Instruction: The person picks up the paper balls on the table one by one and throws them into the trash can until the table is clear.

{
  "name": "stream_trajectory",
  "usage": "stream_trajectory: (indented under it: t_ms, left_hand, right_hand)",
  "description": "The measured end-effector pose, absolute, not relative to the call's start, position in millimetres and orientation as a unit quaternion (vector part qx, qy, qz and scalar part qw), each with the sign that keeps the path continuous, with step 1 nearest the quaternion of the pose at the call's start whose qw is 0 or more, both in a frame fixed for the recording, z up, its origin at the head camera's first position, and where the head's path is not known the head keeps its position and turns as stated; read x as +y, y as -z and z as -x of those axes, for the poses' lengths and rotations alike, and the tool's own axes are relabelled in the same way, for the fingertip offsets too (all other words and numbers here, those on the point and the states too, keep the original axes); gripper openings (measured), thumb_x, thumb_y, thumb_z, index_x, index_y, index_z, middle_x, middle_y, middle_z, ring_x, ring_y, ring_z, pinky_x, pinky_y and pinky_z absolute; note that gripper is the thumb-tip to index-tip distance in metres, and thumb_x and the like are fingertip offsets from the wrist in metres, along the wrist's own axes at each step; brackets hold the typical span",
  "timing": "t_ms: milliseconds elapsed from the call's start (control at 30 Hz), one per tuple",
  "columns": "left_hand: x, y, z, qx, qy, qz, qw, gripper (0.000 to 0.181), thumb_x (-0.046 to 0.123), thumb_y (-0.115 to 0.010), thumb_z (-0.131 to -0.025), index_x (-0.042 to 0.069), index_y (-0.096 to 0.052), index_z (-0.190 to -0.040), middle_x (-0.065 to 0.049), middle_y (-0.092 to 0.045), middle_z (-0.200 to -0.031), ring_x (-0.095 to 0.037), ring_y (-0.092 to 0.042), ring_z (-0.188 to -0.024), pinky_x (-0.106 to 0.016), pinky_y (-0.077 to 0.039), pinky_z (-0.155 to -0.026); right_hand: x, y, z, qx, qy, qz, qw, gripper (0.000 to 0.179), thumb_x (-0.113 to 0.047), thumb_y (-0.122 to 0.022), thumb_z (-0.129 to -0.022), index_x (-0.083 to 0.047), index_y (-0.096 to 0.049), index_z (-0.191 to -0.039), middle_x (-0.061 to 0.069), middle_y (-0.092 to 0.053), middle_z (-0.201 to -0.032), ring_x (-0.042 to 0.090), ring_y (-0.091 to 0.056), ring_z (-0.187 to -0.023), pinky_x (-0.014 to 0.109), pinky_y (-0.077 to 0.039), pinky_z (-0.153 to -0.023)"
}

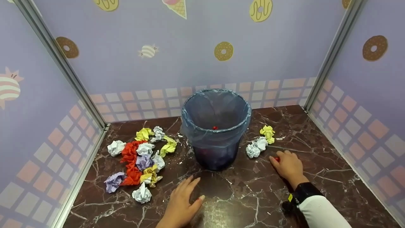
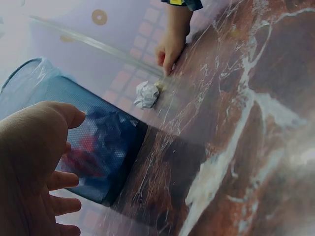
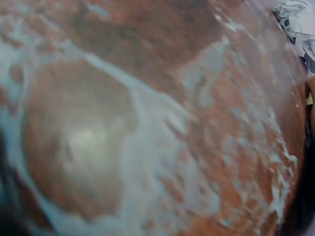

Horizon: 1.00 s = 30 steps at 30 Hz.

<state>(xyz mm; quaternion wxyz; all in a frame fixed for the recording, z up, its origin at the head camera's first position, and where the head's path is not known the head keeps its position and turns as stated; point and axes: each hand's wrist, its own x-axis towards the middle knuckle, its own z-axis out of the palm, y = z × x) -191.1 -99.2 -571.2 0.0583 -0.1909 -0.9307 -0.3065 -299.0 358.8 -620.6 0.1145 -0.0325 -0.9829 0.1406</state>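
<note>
My right hand (image 1: pixel 289 167) is low over the right side of the table, its fingers curled round a small red crumpled paper ball (image 1: pixel 277 159). Only a bit of that red shows; in the left wrist view it peeks out between the fingers. Just beyond the hand lie white paper balls (image 1: pixel 253 151) and a yellow one (image 1: pixel 268 134). My left hand (image 1: pixel 181 202) has its fingers spread and holds nothing, in front of the mesh bin (image 1: pixel 216 158). The bin stands upright with a bluish plastic liner (image 1: pixel 190 128) folded over its rim; something red shows inside.
On the left lies a loose group of crumpled papers: red (image 1: pixel 133 175), purple (image 1: pixel 114 182), yellow (image 1: pixel 144 134) and white (image 1: pixel 141 193). Patterned panels (image 1: pixel 177 69) enclose the dark marbled table (image 1: pixel 234 202) at the back and both sides.
</note>
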Motion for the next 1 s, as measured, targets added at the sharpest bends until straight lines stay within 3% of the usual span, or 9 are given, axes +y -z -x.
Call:
stream_trajectory:
  t_ms: [333,600,1000]
  left_hand:
    - [-106,574,191,-0.932,0.303,0.182,0.083,0.060,0.047,-0.067,-0.095,0.021,-0.057,-0.147,-0.017,-0.056,-0.151,-0.039,-0.054,-0.138,-0.071,-0.045,-0.102]
    - [-109,577,190,-0.930,0.304,0.177,0.108,0.059,0.044,-0.070,-0.093,0.020,-0.058,-0.146,-0.017,-0.058,-0.149,-0.039,-0.056,-0.136,-0.070,-0.045,-0.102]
    - [-114,575,187,-0.934,0.317,0.147,0.069,0.060,0.045,-0.069,-0.095,0.020,-0.056,-0.148,-0.016,-0.057,-0.151,-0.042,-0.054,-0.138,-0.073,-0.043,-0.103]
  right_hand:
    - [357,619,299,-0.982,-0.136,0.027,0.125,0.031,-0.028,-0.055,-0.102,-0.006,-0.069,-0.086,0.021,-0.068,-0.091,0.048,-0.063,-0.088,0.066,-0.051,-0.079]
    - [363,617,299,-0.978,-0.162,0.046,0.127,0.038,-0.025,-0.052,-0.102,-0.014,-0.050,-0.065,0.015,-0.065,-0.073,0.040,-0.063,-0.070,0.059,-0.050,-0.064]
    - [364,620,296,-0.973,-0.169,0.050,0.150,0.038,-0.022,-0.050,-0.101,-0.013,-0.046,-0.064,0.019,-0.064,-0.072,0.047,-0.065,-0.072,0.063,-0.050,-0.064]
